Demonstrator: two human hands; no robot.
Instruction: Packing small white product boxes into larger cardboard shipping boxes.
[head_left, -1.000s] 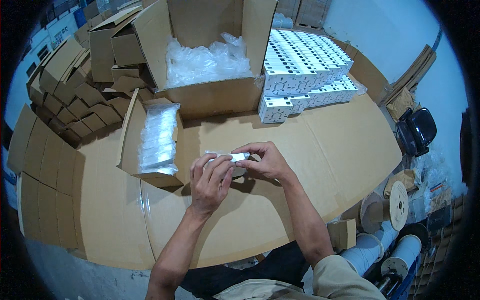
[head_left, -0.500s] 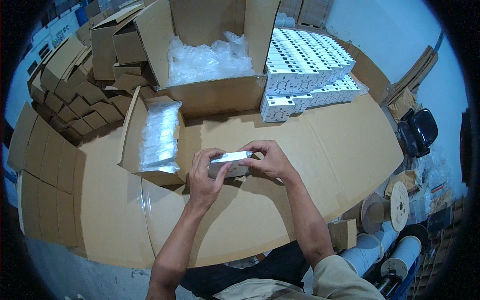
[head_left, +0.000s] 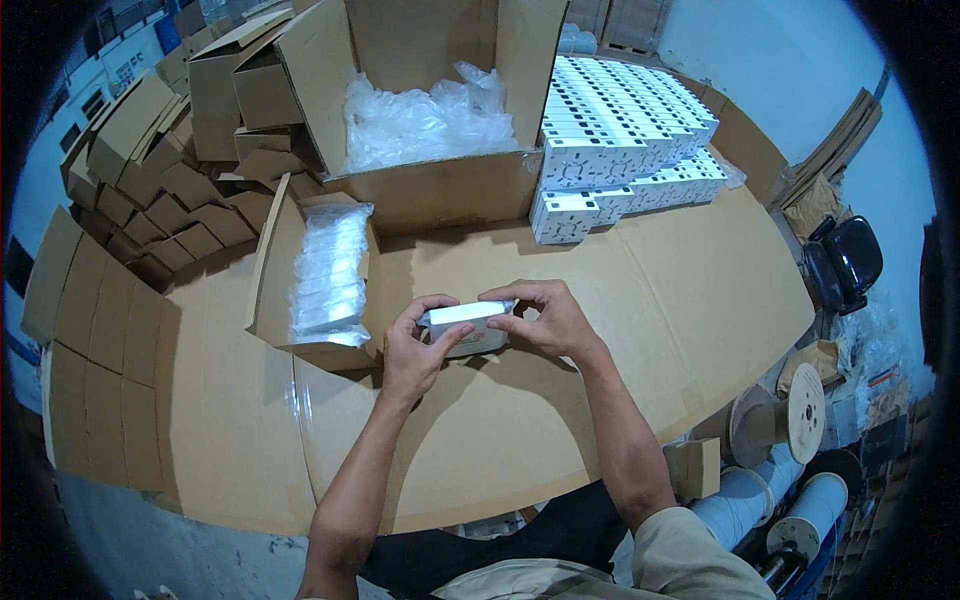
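Note:
Between my two hands is a small white box-shaped piece [head_left: 470, 326], apparently in a clear plastic bag, held above the cardboard-covered table [head_left: 690, 300]. My left hand [head_left: 418, 350] grips its left end, thumb across the front face and fingers over the top edge. At the other end, my right hand [head_left: 545, 318] pinches the corner between thumb and fingers. Just left of my hands stands an open carton [head_left: 268, 262] with a row of plastic-wrapped pieces [head_left: 330, 275] packed upright in it.
Behind, a large open carton [head_left: 430, 205] holds loose clear plastic bags [head_left: 430, 120]. White box-shaped pieces [head_left: 590, 160] with dark slots are stacked at the back right. Folded cardboard boxes [head_left: 160, 180] are piled at the left. Cable spools [head_left: 805, 412] stand beyond the table's right edge.
The white piece has turned slightly so that more of its front face shows, and both hands still hold its ends. The whole view has shifted a little.

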